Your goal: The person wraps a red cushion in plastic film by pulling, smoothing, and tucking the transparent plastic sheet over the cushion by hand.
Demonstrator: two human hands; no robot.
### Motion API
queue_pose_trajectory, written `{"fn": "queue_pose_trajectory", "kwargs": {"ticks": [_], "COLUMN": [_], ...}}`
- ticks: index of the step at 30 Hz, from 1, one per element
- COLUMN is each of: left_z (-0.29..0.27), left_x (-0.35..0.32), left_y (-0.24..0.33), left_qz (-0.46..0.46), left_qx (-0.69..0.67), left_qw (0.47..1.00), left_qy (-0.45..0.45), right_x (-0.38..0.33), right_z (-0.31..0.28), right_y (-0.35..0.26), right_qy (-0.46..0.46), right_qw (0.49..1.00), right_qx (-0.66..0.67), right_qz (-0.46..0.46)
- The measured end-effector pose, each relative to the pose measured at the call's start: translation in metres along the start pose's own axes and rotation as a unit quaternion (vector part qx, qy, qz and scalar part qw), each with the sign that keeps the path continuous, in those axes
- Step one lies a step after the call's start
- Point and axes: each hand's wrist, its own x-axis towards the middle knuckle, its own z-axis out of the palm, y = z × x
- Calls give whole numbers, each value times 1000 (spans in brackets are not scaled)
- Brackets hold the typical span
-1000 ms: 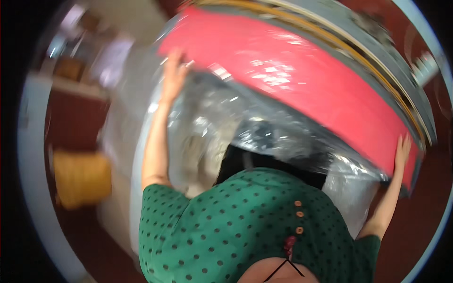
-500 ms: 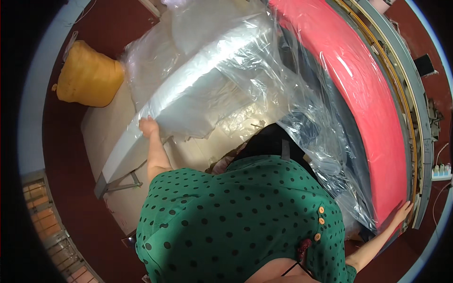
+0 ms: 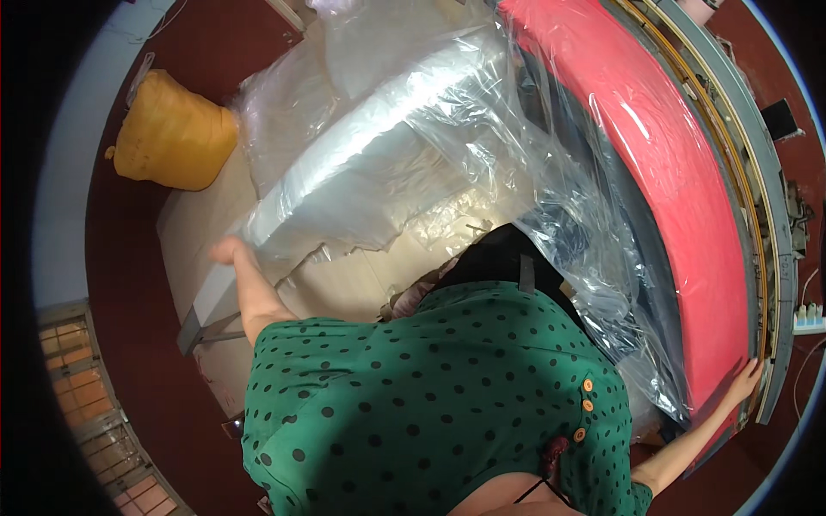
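Observation:
My left hand [image 3: 229, 251] grips the near corner of a long white slab [image 3: 370, 163] wrapped in clear plastic, which lies across a beige table [image 3: 194, 228]. My right hand [image 3: 747, 378] holds the near end of a long red slab [image 3: 671, 172] standing on edge at my right. Loose clear plastic sheeting [image 3: 559, 215] hangs crumpled between the two slabs. My green dotted top fills the lower middle and hides what lies directly below me.
A bulging yellow sack [image 3: 172, 133] sits on the dark red floor at upper left. A grey and yellow frame [image 3: 761, 189] runs behind the red slab. A tiled strip [image 3: 86, 387] shows at lower left, and a small white object [image 3: 807, 318] at right.
My left hand left the red slab and now holds the white wrapped slab's corner. The view swung, so the red slab runs down the right side. My right hand stays at its end.

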Motion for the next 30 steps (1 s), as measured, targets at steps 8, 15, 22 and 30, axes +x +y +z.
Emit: {"fn": "queue_pose_trajectory", "kwargs": {"ticks": [8, 15, 22, 30], "left_z": [-84, -260, -203, -127], "left_x": [-358, -521, -570, -610], "left_y": [283, 370, 452, 461], "left_qz": [151, 552, 730, 250], "left_qx": [-368, -388, -537, -485], "left_qw": [474, 99, 335, 269], "left_qy": [-786, -732, -257, -794], "right_x": [-25, -54, -109, -157], "right_z": [51, 58, 43, -70], "right_y": [-314, -438, -330, -155], "right_qy": [-274, -359, -398, -172], "right_qw": [861, 566, 779, 980], "right_qx": [427, 731, 468, 34], "right_qz": [33, -125, -124, 94]}}
